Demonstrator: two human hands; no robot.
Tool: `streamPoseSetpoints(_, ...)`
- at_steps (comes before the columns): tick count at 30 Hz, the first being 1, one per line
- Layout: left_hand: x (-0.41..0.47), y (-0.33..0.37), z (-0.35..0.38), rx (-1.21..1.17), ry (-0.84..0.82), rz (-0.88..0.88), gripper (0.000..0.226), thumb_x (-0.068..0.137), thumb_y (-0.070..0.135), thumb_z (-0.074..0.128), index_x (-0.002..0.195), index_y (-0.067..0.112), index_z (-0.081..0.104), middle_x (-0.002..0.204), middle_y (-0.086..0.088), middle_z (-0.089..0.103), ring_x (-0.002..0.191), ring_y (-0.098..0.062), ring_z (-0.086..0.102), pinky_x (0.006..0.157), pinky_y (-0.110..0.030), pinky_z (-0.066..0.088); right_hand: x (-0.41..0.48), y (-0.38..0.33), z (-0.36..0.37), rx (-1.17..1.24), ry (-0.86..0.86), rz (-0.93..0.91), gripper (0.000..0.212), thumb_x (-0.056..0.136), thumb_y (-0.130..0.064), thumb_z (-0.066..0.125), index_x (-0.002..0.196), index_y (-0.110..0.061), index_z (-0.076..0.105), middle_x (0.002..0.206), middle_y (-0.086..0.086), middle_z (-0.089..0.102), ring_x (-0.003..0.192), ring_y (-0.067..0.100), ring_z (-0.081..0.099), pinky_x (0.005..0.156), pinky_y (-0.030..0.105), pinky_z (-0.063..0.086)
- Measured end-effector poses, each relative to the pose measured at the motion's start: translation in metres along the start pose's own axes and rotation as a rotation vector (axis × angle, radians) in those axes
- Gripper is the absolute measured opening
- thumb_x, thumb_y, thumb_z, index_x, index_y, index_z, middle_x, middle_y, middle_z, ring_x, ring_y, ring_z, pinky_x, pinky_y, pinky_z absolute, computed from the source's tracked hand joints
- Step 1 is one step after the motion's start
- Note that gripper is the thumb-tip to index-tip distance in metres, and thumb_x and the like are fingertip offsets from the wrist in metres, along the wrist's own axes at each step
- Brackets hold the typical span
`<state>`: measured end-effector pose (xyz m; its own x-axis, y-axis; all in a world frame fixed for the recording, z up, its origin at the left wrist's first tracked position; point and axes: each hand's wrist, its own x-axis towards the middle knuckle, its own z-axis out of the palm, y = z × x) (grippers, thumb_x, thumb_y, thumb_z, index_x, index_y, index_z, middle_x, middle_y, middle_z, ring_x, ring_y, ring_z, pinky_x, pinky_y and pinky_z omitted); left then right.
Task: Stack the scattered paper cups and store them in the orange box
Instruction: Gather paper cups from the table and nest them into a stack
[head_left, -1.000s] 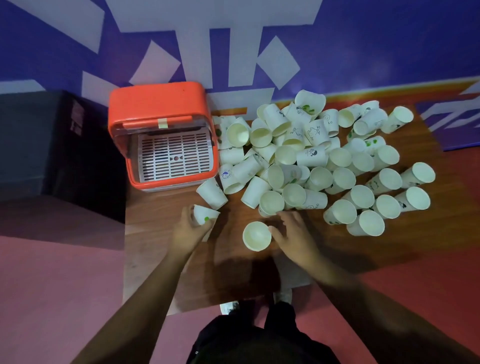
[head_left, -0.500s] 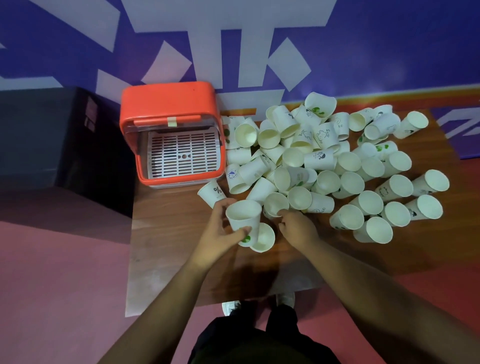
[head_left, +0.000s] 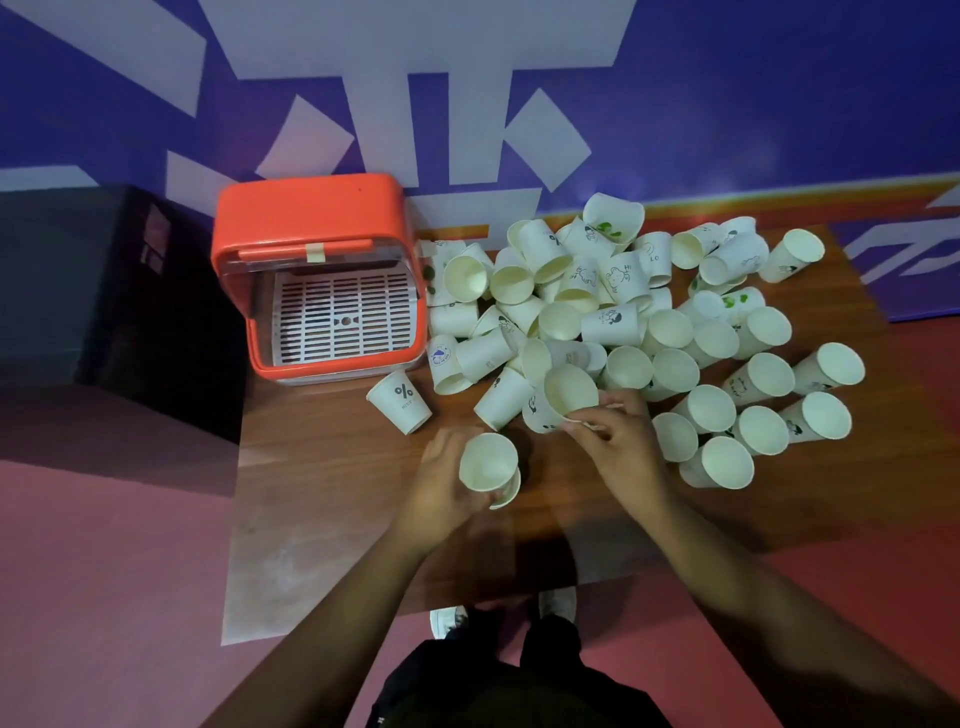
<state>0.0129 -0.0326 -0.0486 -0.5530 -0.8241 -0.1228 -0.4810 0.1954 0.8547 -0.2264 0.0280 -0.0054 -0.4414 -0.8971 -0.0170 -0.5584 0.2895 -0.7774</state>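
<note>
A heap of several white paper cups (head_left: 613, 322) lies scattered over the wooden table (head_left: 322, 467), most on their sides. My left hand (head_left: 447, 480) grips a short stack of two nested cups (head_left: 488, 465), mouths up, near the table's front. My right hand (head_left: 621, 441) holds a single cup (head_left: 569, 392) by its rim at the heap's near edge, mouth tilted up. The orange box (head_left: 311, 218) stands at the table's back left, its front open, showing a white slotted tray inside. One cup with a percent sign (head_left: 400, 400) lies just in front of the box.
A dark cabinet (head_left: 78, 270) stands left of the table. A blue wall with white shapes rises behind. The table's left and front edges drop to a red floor, where my shoes (head_left: 449, 621) show.
My left hand pushed its cup into the one on the table and now holds both as a stack. My right hand moved into the heap and took hold of another cup.
</note>
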Motion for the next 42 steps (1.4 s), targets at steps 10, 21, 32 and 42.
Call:
streamPoseSetpoints(10, 0.005, -0.018, 0.021, 0.355, -0.263, -0.060, 0.107, 0.064, 0.051, 0.088, 0.152, 0.022, 0.034, 0.142, 0.000, 0.040, 0.127, -0.021, 0.038, 0.103, -0.038, 0.040, -0.008, -0.026, -0.013, 0.102, -0.169, 0.026, 0.006, 0.078, -0.023, 0.081, 0.075, -0.025, 0.076, 0.145, -0.015, 0.044, 0.133, 0.000, 0.041, 0.100, 0.010, 0.033)
streamPoseSetpoints(21, 0.029, -0.062, -0.064, 0.271, 0.452, -0.508, 0.045, 0.091, 0.029, 0.066, 0.125, 0.001, 0.058, 0.128, -0.024, 0.049, 0.122, -0.042, 0.048, 0.101, -0.053, 0.046, -0.036, -0.041, 0.017, 0.050, -0.276, -0.016, 0.079, 0.069, -0.035, 0.086, 0.138, -0.035, 0.046, 0.134, -0.015, 0.045, 0.124, 0.002, 0.043, 0.099, 0.019, 0.037)
streamPoseSetpoints(32, 0.050, -0.074, -0.064, 0.183, 0.211, -0.800, 0.049, 0.101, 0.040, 0.053, 0.144, 0.016, 0.046, 0.146, -0.020, 0.033, 0.134, -0.042, 0.042, 0.108, -0.053, 0.045, -0.037, -0.021, 0.060, -0.273, -0.413, -0.181, 0.094, 0.065, -0.035, 0.088, 0.144, -0.012, 0.043, 0.138, 0.001, 0.042, 0.130, 0.020, 0.041, 0.110, 0.035, 0.038)
streamPoseSetpoints(42, 0.017, -0.043, -0.062, -0.310, 0.346, -0.614, 0.023, 0.099, 0.030, 0.061, 0.082, 0.015, 0.057, 0.094, -0.005, 0.065, 0.084, -0.012, 0.058, 0.067, -0.030, 0.044, -0.030, -0.010, 0.058, -0.293, -0.377, -0.113, 0.089, 0.072, -0.057, 0.075, 0.144, -0.018, 0.040, 0.140, 0.001, 0.040, 0.132, 0.020, 0.037, 0.109, 0.038, 0.038)
